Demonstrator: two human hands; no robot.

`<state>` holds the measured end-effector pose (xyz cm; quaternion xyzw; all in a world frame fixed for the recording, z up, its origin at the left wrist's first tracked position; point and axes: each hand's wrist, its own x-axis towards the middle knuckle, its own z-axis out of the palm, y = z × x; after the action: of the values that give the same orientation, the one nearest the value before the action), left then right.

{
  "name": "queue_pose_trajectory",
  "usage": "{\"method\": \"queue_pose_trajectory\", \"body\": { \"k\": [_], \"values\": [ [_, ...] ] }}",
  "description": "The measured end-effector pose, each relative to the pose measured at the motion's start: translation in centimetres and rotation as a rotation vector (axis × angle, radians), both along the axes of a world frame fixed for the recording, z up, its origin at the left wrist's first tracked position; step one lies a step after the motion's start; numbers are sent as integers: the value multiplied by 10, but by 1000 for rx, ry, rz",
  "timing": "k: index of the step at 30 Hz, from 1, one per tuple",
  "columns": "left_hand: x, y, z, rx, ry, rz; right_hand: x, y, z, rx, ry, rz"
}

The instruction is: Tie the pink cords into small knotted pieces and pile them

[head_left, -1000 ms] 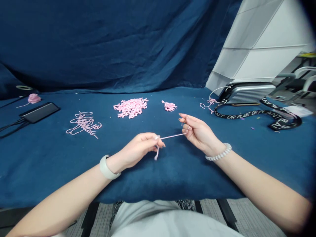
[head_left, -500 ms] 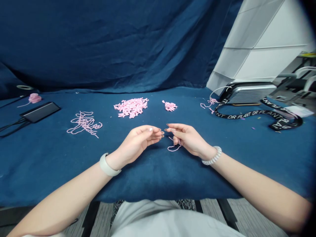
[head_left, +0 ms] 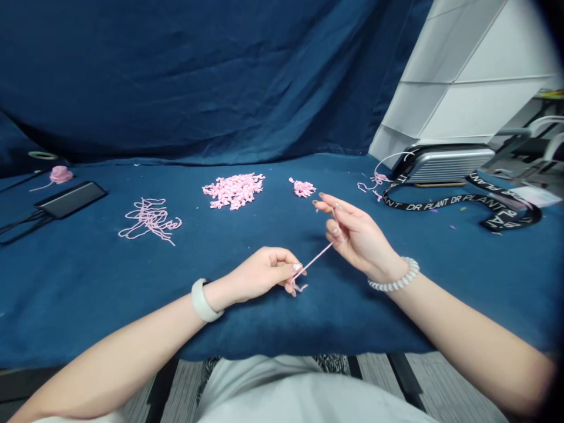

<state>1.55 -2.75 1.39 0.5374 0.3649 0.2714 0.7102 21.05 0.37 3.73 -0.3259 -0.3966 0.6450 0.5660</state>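
Note:
A thin pink strand of yarn (head_left: 318, 256) runs taut and slanting between my two hands, above the blue cloth. My left hand (head_left: 268, 271) pinches its lower part between thumb and fingers, and a short loose end curls below the fingertips. Higher and to the right, my right hand (head_left: 352, 229) grips the other part, thumb pressed to the fingers, with the index finger stretched forward. Beyond the hands lie a large heap of pink knotted yarn pieces (head_left: 233, 191) and a smaller pink cluster (head_left: 303, 188). Loose pink strands (head_left: 152, 220) lie tangled on the left.
At the far left are a pink yarn ball (head_left: 60, 174) and a black device (head_left: 71, 200) with cables. On the right, a black lettered lanyard (head_left: 440, 204) winds before a silver ribbed case (head_left: 453, 165). Pink scraps (head_left: 378, 179) lie beside it.
My left hand has moved down and closed on the yarn. The right hand has risen to the right, and the strand, hanging loose before, is now stretched between them.

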Motion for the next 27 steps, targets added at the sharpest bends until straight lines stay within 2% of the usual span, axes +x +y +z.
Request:
{"method": "queue_pose_trajectory", "body": {
  "k": [2, 5, 7, 8, 10, 14, 16, 18, 23, 27],
  "values": [
    [-4, 2, 1, -77, -13, -75, 3, 4, 0, 4, -21, -21],
    [-8, 0, 3, -203, -9, -309, 3, 4, -2, 26, -68, -2],
    [-9, -3, 5, -183, 31, -424, 2, 3, -4, 35, -100, 20],
    [-10, -5, 7, -138, 46, -437, 2, 4, -6, 34, -114, 28],
    [-10, -6, 13, 10, 74, -364, 3, 6, -8, 30, -144, 24],
    [-15, -2, 24, 397, 166, -52, 6, 13, -14, 27, -220, -34],
    [-19, -1, 28, 509, 131, 65, 6, 15, -17, 22, -254, -44],
    [-20, -1, 29, 500, 3, 151, 4, 17, -22, 5, -290, -28],
    [-18, -3, 29, 245, -428, 286, -6, 17, -33, -52, -370, 68],
    [-18, 2, 30, 175, -530, 424, -12, 15, -37, -97, -392, 141]
  ]
}}
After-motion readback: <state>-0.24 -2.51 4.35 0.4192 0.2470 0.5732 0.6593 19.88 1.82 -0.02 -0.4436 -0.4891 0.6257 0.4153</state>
